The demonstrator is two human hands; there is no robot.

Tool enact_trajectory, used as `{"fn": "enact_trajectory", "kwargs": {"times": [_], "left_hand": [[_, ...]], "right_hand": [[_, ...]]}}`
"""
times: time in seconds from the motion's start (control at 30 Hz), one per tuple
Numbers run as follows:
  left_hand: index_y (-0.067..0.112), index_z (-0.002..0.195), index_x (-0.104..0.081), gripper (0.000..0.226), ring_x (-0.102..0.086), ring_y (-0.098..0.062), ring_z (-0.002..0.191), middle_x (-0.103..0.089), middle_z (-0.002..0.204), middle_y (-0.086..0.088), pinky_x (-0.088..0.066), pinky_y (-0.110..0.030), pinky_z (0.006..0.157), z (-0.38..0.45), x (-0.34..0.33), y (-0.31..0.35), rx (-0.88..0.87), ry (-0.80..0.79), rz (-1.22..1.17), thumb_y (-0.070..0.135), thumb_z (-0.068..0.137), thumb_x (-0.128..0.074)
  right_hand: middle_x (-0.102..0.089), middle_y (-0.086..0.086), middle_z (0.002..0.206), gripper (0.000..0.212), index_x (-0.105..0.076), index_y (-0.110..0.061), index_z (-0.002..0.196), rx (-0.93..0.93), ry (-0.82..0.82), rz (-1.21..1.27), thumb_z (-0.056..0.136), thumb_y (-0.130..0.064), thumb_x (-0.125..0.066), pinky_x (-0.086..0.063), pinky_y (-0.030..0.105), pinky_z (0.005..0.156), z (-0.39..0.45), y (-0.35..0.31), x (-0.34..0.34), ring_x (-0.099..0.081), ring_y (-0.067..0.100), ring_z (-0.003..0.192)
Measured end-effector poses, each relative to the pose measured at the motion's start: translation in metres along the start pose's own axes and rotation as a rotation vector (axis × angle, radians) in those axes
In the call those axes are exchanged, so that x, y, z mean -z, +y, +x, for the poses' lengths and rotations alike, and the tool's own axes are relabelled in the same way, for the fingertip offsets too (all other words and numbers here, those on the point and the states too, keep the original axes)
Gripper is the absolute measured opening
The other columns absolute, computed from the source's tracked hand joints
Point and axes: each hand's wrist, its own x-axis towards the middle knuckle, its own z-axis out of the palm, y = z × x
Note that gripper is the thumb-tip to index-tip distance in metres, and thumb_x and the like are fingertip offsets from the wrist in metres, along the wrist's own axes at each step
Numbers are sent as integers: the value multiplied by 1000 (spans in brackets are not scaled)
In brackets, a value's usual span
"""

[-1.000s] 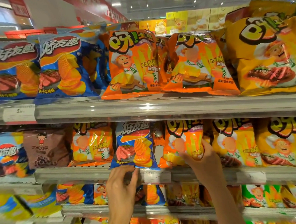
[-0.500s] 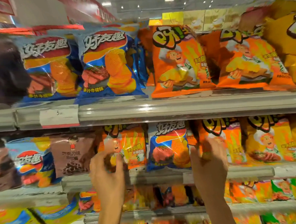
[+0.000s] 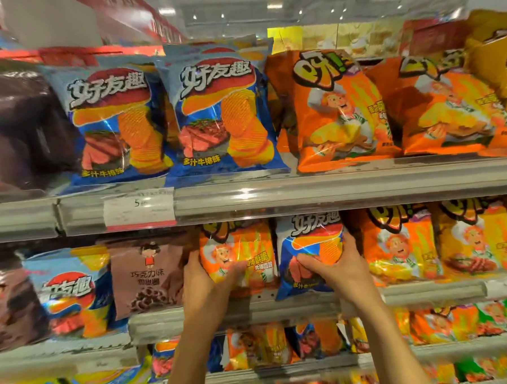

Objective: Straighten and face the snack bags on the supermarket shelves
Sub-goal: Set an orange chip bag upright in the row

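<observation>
On the middle shelf [image 3: 282, 313], the left hand [image 3: 205, 285] grips an orange chip bag [image 3: 243, 251]; the right hand [image 3: 335, 271] grips the blue chip bag [image 3: 308, 247] beside it, near the brown chocolate bag [image 3: 146, 276].

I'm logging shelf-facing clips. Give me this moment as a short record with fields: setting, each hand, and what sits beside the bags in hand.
setting: supermarket snack shelves, middle grey metal shelf
left hand: grips orange chef-print crisp bag
right hand: grips blue crisp bag with steak picture
left neighbour: brown chocolate snack bag
right neighbour: another orange chef-print bag
</observation>
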Motion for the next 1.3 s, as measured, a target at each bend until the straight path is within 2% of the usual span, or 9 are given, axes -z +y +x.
{"fn": "enact_trajectory", "kwargs": {"times": [0.07, 0.13, 0.27, 0.4, 0.5, 0.63, 0.93, 1.17, 1.3], "left_hand": [[30, 121, -50, 91, -63, -17, 106, -63, 116, 5, -55, -44, 90, 6, -1, 0, 23, -30, 19, 73, 48, -84], [31, 120, -44, 96, -63, -13, 101, -60, 113, 8, -55, -34, 81, 9, 0, 2, 65, -36, -4, 73, 45, -85], [31, 123, -42, 93, -60, 0, 91, -59, 106, 17, -46, -17, 66, 11, 2, 7, 81, -64, -37, 62, 47, -87], [33, 109, -55, 67, -67, 0, 84, -68, 99, 13, -47, -14, 65, 9, 4, 9, 87, -81, -67, 50, 55, -91], [33, 102, -60, 55, -67, 9, 78, -74, 85, 18, -48, -7, 57, 8, 7, 9, 71, -89, -106, 43, 57, -92], [25, 103, -65, 52, -71, 2, 78, -76, 84, 16, -52, -10, 58, 8, 9, 9, 85, -92, -181, 30, 60, -93], [30, 100, -60, 52, -70, 3, 78, -73, 91, 8, -51, -14, 65, 2, -7, 15, 76, -90, -232, 29, 60, -94], [29, 111, -59, 76, -70, -8, 87, -71, 98, 7, -53, -19, 62, -11, -63, 35, 118, -170, -288, 47, 45, -92], [31, 98, -64, 55, -72, -6, 75, -75, 81, 11, -53, -22, 60, -15, -92, 43, 131, -229, -254, 41, 54, -95]], "right_hand": [[-58, -27, 96, 96, -37, -41, 121, -13, -41, -23, 43, -73, -84, -39, 7, 59, 7, -3, 1, -56, -12, 81], [-58, -26, 97, 93, -39, -38, 121, -22, -71, -42, 47, -67, -88, -41, 7, 59, 11, -4, 2, -56, -11, 81], [-67, -12, 102, 87, -47, -32, 121, -62, -109, -44, 51, -62, -90, -62, 31, 69, 15, -1, 2, -67, 6, 88], [-67, -1, 116, 92, -48, -23, 131, -63, -116, -86, 58, -59, -89, -61, 48, 84, 12, -5, 2, -67, 21, 102], [-63, 1, 122, 98, -44, -17, 139, -40, -79, -174, 62, -62, -86, -56, 45, 91, 9, -13, 1, -62, 23, 109], [-61, 3, 124, 97, -43, -14, 138, -9, -54, -227, 65, -63, -84, -54, 47, 94, 4, -26, 5, -59, 25, 115], [-68, -20, 96, 68, -53, -39, 114, 52, -27, -58, 60, -54, -90, -52, 20, 65, -22, -6, 43, -66, 0, 88], [-74, -10, 97, 77, -55, -35, 123, -1, 76, 61, 58, -46, -94, -62, 38, 71, -41, 25, 86, -72, 10, 83], [-72, -11, 99, 83, -56, -34, 121, -5, 256, 61, 49, -64, -86, -56, 35, 72, -54, 35, 112, -69, 11, 89]]}}
